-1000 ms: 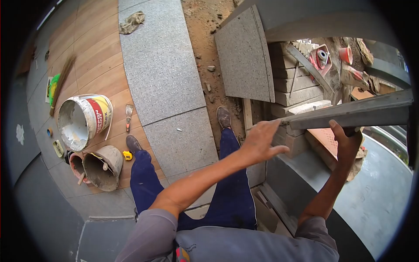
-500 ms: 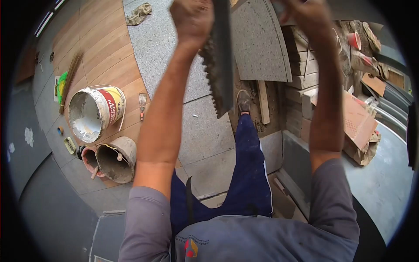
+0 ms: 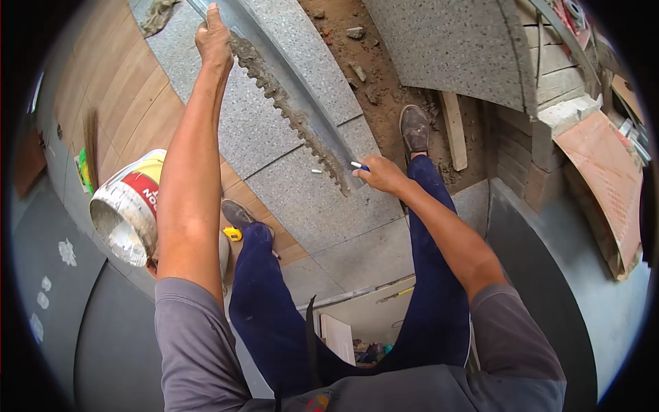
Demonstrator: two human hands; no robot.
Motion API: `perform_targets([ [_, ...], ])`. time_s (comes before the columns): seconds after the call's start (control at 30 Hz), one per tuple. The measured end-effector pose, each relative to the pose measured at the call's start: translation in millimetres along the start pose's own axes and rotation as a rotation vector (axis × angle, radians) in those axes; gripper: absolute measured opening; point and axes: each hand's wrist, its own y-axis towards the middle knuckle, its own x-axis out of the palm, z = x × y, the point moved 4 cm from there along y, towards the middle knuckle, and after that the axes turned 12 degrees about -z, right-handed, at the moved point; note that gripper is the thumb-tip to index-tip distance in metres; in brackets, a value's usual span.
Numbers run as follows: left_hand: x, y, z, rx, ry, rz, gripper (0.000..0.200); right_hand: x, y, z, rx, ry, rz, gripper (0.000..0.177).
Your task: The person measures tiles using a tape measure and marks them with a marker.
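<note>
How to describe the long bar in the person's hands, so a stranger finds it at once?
Find the grey speckled paving mid-view. Above it, a long metal bar slants from the left hand at the top to the right hand. Only it carries a toothed ridge of grey mortar along one edge.

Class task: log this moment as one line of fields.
left hand: grips strip far end | right hand: grips near end | strip: mortar along one edge, above tiles | nearby: bucket

The strip [image 3: 295,96] is slanting over the paving [image 3: 309,206], a bucket [image 3: 130,199] sitting left of it, a slab [image 3: 446,41] leaning on bricks [image 3: 549,69] right.
</note>
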Motion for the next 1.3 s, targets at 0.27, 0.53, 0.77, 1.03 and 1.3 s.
perform_targets([
  [0.27,39,35,-135,-0.096,0.08,-0.04,0.044,8,84,81,0.068,0.246,-0.189,0.048],
  [0.53,11,112,-234,-0.123,1.101,-0.246,0.057,0,109,118,0.123,0.229,-0.137,0.047],
  [0.77,61,70,-167,-0.331,1.286,-0.209,0.062,-5,122,120,0.143,0.216,-0.037,0.035],
  [1.03,79,79,-166,-0.346,1.301,-0.213,0.059,-12,125,95,0.188,0.094,-0.008,0.04],
  [1.3,79,77,-164,-0.328,1.301,-0.209,0.056,-6,131,96,0.201,0.116,0.121,0.041],
])
